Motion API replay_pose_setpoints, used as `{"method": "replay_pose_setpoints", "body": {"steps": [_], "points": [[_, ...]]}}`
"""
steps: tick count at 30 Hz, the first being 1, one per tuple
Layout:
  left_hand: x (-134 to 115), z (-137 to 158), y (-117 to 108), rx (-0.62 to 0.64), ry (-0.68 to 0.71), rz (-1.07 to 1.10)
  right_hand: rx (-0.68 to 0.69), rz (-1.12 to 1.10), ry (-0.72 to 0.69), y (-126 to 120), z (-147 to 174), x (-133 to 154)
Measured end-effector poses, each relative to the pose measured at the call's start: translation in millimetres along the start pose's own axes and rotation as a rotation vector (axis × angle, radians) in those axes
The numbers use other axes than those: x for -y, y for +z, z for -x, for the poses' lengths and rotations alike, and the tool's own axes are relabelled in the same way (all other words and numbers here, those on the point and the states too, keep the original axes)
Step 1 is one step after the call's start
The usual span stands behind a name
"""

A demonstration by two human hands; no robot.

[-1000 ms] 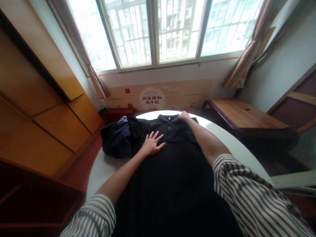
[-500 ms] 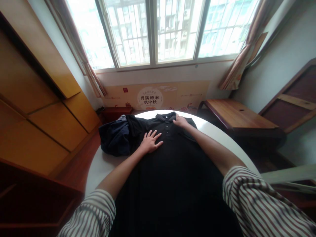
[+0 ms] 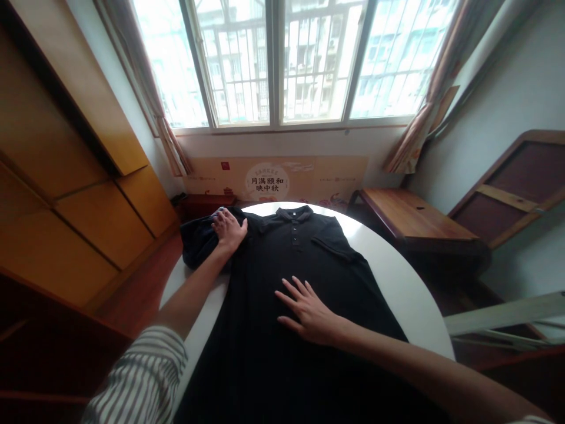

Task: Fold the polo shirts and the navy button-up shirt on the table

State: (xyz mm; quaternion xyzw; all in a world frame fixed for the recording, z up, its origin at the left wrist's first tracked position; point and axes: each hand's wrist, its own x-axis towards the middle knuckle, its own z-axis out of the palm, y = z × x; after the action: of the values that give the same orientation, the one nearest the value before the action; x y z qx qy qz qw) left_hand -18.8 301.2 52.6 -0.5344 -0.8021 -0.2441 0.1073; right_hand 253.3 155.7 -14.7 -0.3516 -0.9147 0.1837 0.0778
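Shirt (image 3: 260, 265), soft, matte black, flat on the round, glossy white worktop (image 3: 397, 277), long axis running away to the collar (image 3: 295, 214); right hand (image 3: 306, 312), fingers splayed, is nearer, over its middle. Left hand (image 3: 230, 231), loosely spread, is at the crumpled dark bundle (image 3: 194, 235) beside it.

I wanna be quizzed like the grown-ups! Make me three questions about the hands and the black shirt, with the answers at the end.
1. What is the left hand over?
a) a cup
b) a dark bundle
c) a book

2. True or false: the right hand is clenched in a fist.

3. Fill in the gap: on the shirt, the collar lies at the end nearer the ____.

Key:
1. b, the dark bundle.
2. False: the right hand is open, with its fingers spread.
3. window.
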Motion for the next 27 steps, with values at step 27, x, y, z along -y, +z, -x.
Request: {"method": "replay_pose_setpoints", "body": {"steps": [27], "points": [[-51.4,-55.8,84.5,0.455,0.63,0.175,-0.009,-0.018,-0.037,5.4,10.3,10.9]]}}
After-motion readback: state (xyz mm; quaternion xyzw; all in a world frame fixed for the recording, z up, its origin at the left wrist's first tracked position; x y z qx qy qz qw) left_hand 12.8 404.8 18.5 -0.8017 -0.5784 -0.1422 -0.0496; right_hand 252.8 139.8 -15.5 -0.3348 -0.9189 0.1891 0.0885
